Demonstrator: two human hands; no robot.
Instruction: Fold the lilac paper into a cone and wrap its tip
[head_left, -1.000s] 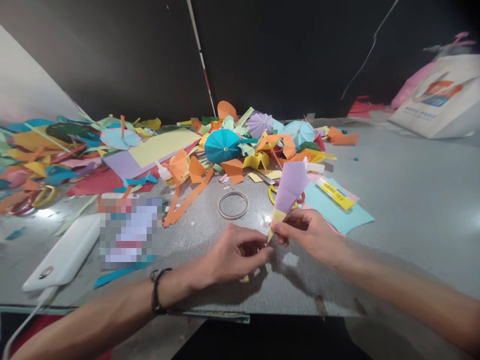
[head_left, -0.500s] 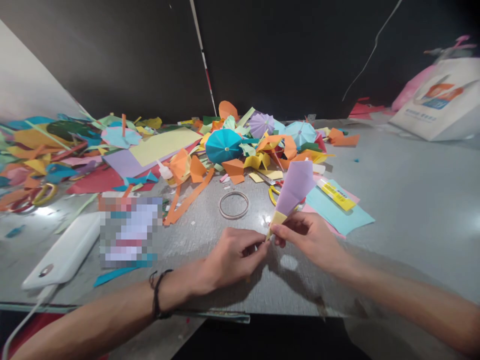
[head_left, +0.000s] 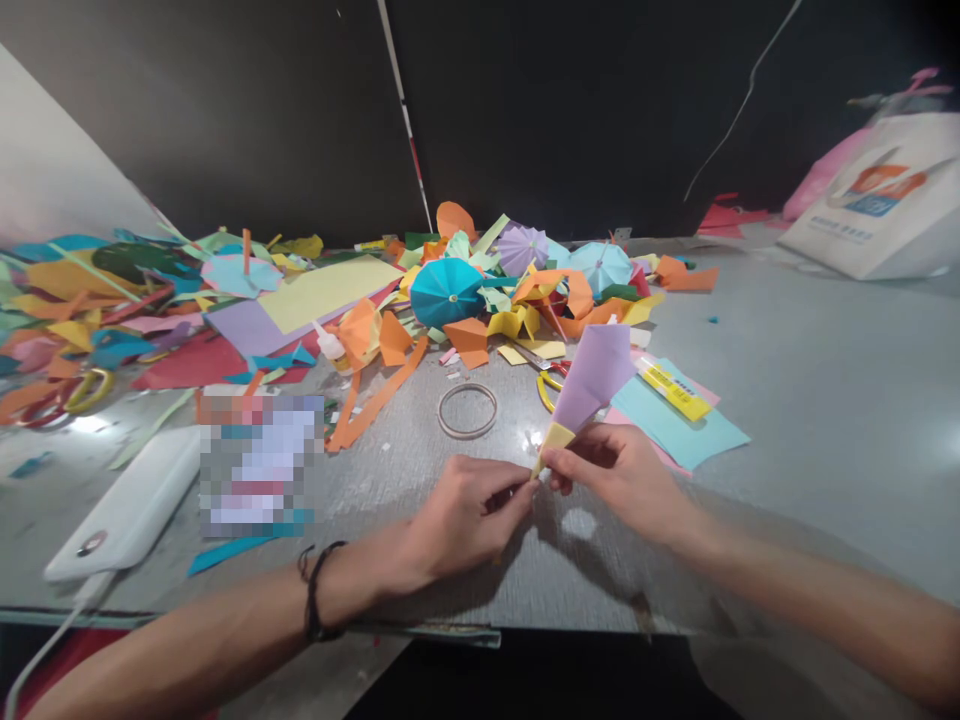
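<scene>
A grey tabletop (head_left: 825, 420) holds heaped paper scraps (head_left: 466, 336) and paper umbrellas (head_left: 446, 292).

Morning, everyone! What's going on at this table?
A person holds a lilac-and-yellow paper cone in their right hand, while their left hand pinches its yellow tip. Behind it lie heaped coloured paper scraps and small paper parasols, including a teal paper parasol. A yellow-labelled tube of glue rests on a light blue paper sheet, near yellow-handled scissors.
</scene>
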